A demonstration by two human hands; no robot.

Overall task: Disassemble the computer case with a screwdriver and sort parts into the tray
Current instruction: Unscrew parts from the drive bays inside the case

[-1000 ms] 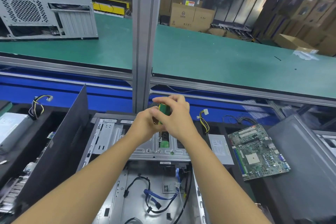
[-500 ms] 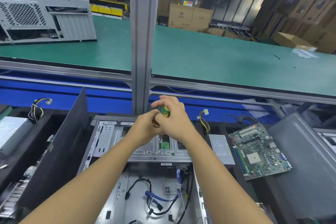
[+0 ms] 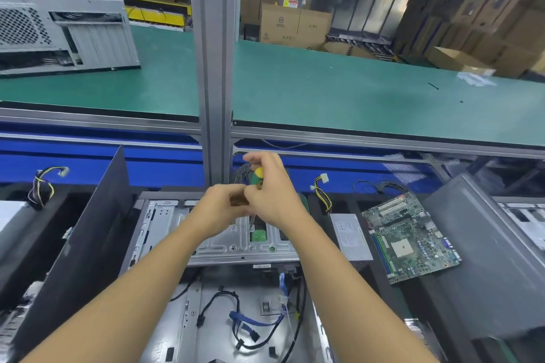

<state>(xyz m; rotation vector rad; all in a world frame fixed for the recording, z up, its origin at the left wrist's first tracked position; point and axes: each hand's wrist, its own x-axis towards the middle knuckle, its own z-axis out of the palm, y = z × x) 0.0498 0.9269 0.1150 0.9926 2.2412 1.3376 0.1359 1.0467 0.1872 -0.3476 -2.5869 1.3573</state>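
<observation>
Two bare hands met at centre frame over the open computer case (image 3: 188, 330), which lay in the lower middle. The right hand (image 3: 274, 191) clenched the green-and-yellow handle of the screwdriver (image 3: 257, 176), its shaft pointing down at the metal drive cage (image 3: 165, 224). The left hand (image 3: 219, 209) curled beside the shaft, blurred; whether it gripped anything could not be told. Both hands had stayed at the same spot as a second before, though more of the yellow cap now showed. A motherboard (image 3: 413, 236) and power supply (image 3: 351, 237) lay in the black tray (image 3: 377, 274) at right; a second case (image 3: 59, 29) sat on the green counter (image 3: 324, 88), upper left.
</observation>
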